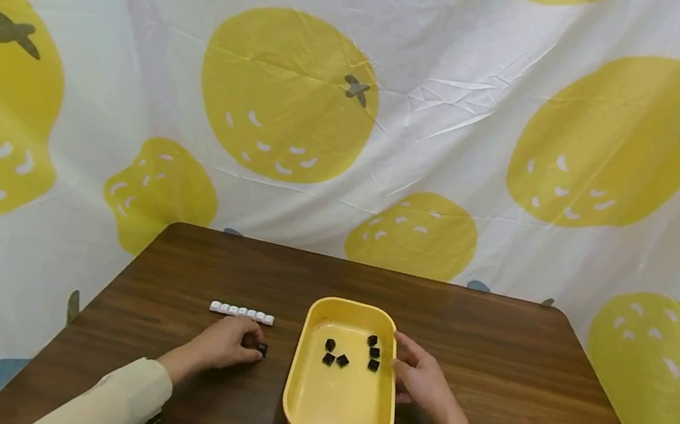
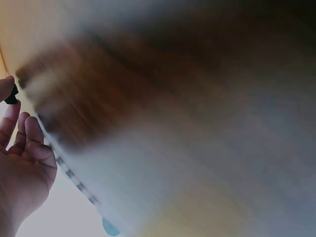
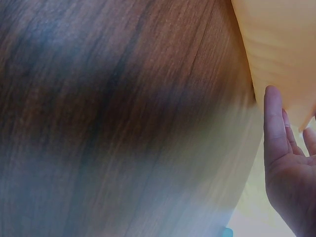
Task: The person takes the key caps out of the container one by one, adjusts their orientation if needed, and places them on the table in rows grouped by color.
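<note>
Backdrop [image 1: 449, 8]: white cloth printed with yellow fruit, hanging behind the table. Table [image 1: 525, 386]: dark wood grain, supporting 1 tray. Tray [image 1: 325, 419]: yellow, rounded corners, lying between the 2 hands. Right hand [image 1: 425, 384]: touching the tray's right side, fingers extending fairly straight. Left hand [image 1: 221, 344]: well apart from the other, pinching 1 black cube [image 1: 262, 350] left of the tray. White blocks [image 1: 242, 312]: 7, forming a row just beyond the left hand. Loose black cubes [image 1: 343, 360]: 6, sitting inside the tray's far half.
</note>
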